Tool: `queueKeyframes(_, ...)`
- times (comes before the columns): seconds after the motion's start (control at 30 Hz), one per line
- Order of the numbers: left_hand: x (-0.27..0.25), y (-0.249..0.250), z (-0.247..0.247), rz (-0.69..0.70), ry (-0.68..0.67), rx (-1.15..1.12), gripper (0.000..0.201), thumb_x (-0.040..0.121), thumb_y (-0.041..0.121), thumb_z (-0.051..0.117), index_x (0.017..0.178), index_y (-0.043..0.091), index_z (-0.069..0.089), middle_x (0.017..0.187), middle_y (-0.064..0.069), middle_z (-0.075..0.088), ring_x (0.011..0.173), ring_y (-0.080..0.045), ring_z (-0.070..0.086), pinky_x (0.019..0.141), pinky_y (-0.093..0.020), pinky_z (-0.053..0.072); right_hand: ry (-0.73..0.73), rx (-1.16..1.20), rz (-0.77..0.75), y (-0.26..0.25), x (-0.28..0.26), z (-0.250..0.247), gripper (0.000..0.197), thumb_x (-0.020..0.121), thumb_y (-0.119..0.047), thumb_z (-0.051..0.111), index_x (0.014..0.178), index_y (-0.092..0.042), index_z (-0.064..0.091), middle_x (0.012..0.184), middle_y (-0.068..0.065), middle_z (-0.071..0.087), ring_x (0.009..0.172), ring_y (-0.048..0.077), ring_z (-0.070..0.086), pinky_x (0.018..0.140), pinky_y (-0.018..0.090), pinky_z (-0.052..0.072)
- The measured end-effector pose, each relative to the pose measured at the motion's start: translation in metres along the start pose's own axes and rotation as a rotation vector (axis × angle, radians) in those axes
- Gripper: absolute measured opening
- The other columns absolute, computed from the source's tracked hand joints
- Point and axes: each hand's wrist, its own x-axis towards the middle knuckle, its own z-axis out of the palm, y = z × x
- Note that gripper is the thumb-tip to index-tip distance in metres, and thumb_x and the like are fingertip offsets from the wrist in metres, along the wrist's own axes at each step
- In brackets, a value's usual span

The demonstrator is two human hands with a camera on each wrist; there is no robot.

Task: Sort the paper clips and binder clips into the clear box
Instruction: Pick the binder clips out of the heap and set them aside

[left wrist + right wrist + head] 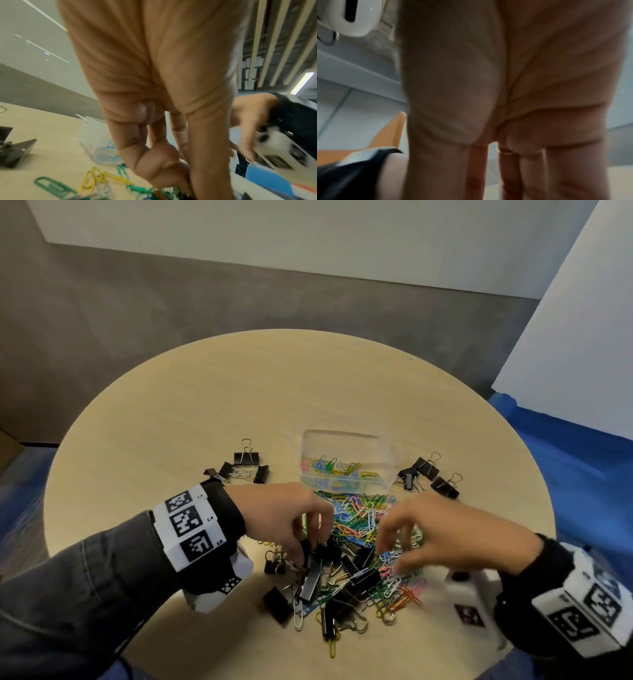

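Reaching into the clip pile (356, 556), left hand (284, 518) fingers curl downward.

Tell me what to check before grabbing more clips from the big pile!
1. Clear box upright and open on the table: ok.
2. Box holds only paper clips: ok, as far as the head view shows.
3. Black binder clips kept apart: partly; a left group and a right group sit beside the box, but more lie in the mixed pile: not ok.
4. Left hand has hold of a clip: cannot tell, fingertips are buried in the pile.
5. Right hand has hold of a clip: cannot tell, blurred.
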Motion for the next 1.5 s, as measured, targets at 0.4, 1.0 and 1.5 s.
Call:
queueKeyframes(0.4, -0.027, -0.059, -0.052, -0.246, 0.476, 0.046, 0.020, 0.081, 0.006, 0.071, 0.092, 0.020, 0.062, 0.092, 0.007, 0.065, 0.074, -0.008, 0.061, 0.059, -0.010, 0.043, 0.075, -0.256, -0.108, -0.023, 0.019, 0.048, 0.025, 0.077, -0.033, 0.074, 0.099, -0.026, 0.064, 0.095, -0.011, 0.047, 0.089, 0.011, 0.049, 0.059, 0.018, 0.034)
queueKeyframes(1.0, -0.017, -0.038, -0.027, -0.365, -0.004, 0.061, 0.024, 0.089, 0.040, 0.062, 0.080, 0.019, 0.054, 0.075, 0.007, 0.072, 0.062, -0.005, 0.062, 0.065, -0.022, 0.045, 0.189, 0.126, 0.013, 0.034, -0.001, -0.014, 0.019, 0.077, -0.034, 0.078, 0.080, -0.029, 0.060, 0.074, -0.006, 0.066, 0.064, 0.003, 0.060, 0.060, 0.019, 0.048)
queueKeyframes(1.5, -0.025, -0.055, -0.032, -0.640, -0.048, 0.215, 0.038, 0.072, 0.034, 0.078, 0.099, 0.011, 0.066, 0.096, -0.004, 0.072, 0.071, -0.013, 0.055, 0.060, -0.021, 0.041, 0.188, -0.106, 0.504, 0.113, 0.010, -0.009, 0.024, 0.078, -0.016, 0.074, 0.076, -0.028, 0.054, 0.088, -0.003, 0.060, 0.072, 0.011, 0.058, 0.057, 0.017, 0.038)
